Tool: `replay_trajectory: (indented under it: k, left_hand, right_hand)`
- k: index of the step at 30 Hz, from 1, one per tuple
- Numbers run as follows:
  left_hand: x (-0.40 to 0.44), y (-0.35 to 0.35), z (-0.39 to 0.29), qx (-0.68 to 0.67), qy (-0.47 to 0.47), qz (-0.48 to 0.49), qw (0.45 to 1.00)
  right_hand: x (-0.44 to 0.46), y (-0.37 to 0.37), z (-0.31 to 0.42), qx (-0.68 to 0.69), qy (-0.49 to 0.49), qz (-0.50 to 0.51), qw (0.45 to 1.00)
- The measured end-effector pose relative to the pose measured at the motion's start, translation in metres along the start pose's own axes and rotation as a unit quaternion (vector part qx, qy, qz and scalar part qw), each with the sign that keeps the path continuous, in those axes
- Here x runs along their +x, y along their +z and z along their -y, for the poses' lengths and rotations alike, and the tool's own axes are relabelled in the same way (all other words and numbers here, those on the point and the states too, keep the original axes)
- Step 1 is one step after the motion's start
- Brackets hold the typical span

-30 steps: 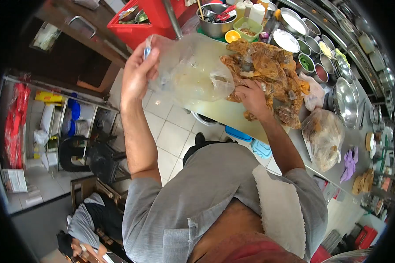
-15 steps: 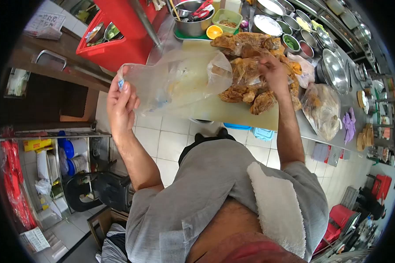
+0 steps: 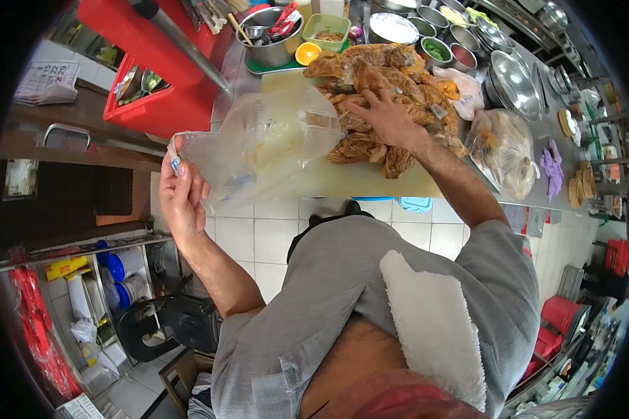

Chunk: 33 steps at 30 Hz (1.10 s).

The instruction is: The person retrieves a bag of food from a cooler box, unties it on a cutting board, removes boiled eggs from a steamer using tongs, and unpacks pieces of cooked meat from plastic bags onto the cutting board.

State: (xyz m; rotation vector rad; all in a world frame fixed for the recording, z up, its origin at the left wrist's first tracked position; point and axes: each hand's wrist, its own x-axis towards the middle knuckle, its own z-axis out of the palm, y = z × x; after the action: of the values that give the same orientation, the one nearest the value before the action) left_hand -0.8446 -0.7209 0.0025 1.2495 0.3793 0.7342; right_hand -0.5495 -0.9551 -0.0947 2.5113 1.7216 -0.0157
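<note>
My left hand [image 3: 184, 192] is closed on the gathered left end of a clear plastic bag [image 3: 258, 153]. The bag stretches rightward over the pale cutting board [image 3: 293, 183], its far end reaching the edge of a heap of orange-brown marinated meat pieces [image 3: 377, 66]. On top of that heap lies my right hand [image 3: 388, 120], fingers spread and touching the meat. Whether the fingertips pinch anything is hard to see. To the right of the heap sits a tied clear bag [image 3: 503, 153] with brownish contents.
A metal pot with utensils [image 3: 269, 45], a halved orange [image 3: 308, 53] and a green container [image 3: 327, 31] stand behind the board. Metal bowls [image 3: 517, 87] line the back right. A red bin [image 3: 143, 94] and a metal pole [image 3: 189, 52] are at the left. A purple glove [image 3: 552, 166] lies rightward.
My right hand has come down and left onto the meat, its fingers now spread. My left hand still grips the bag, slightly lower and farther left. The whole view has shifted a little.
</note>
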Motion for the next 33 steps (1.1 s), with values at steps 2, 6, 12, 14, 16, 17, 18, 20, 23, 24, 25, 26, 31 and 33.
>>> replay_trajectory:
  k: [2,6,12,14,16,17,18,20,23,24,25,26,31,33]
  left_hand:
    - [-0.003,-0.002,0.000,-0.003,-0.003,-0.001,1.000]
    - [-0.008,0.004,0.002,-0.007,-0.010,-0.007,1.000]
    - [-0.016,0.005,0.005,-0.009,-0.019,-0.012,1.000]
    - [-0.017,0.005,0.003,-0.015,-0.017,-0.013,1.000]
    - [-0.017,0.006,0.002,-0.021,-0.015,-0.015,1.000]
    - [-0.017,0.007,0.001,-0.018,-0.019,-0.010,1.000]
    - [-0.016,0.008,0.001,-0.016,-0.023,-0.006,1.000]
    - [-0.012,0.012,0.001,-0.017,-0.023,0.000,1.000]
    - [0.000,0.022,0.003,-0.016,-0.033,0.014,0.999]
    - [0.004,0.025,0.004,-0.015,-0.039,0.018,0.999]
    - [0.008,0.026,0.006,-0.014,-0.038,0.016,0.999]
    - [0.013,0.026,0.008,-0.020,-0.044,0.029,0.998]
    - [0.023,0.035,0.006,-0.029,-0.046,0.058,0.997]
    - [0.023,0.041,0.002,-0.037,-0.036,0.067,0.996]
  right_hand:
    - [0.004,0.003,0.000,-0.053,-0.014,0.002,0.999]
    - [0.019,0.000,0.006,-0.029,0.010,0.031,0.999]
    - [0.019,-0.008,-0.024,0.225,0.043,-0.057,0.972]
    - [0.016,-0.003,-0.049,0.502,0.058,-0.133,0.853]
    - [0.012,0.008,-0.071,0.605,0.090,-0.127,0.781]
    - [0.003,0.003,-0.072,0.719,0.104,-0.151,0.670]
    - [-0.005,-0.007,-0.069,0.815,0.114,-0.171,0.542]
    - [-0.013,-0.024,-0.059,0.836,0.079,-0.197,0.506]
    - [-0.012,-0.034,-0.048,0.849,0.039,-0.220,0.479]
    - [-0.009,-0.036,-0.042,0.859,0.007,-0.194,0.473]
    - [-0.005,-0.040,-0.035,0.868,-0.027,-0.167,0.466]
    - [-0.001,-0.047,-0.026,0.869,-0.031,-0.164,0.465]
    - [0.018,-0.077,0.034,0.926,-0.051,-0.059,0.369]
    - [0.030,-0.077,0.060,0.940,-0.029,0.001,0.340]
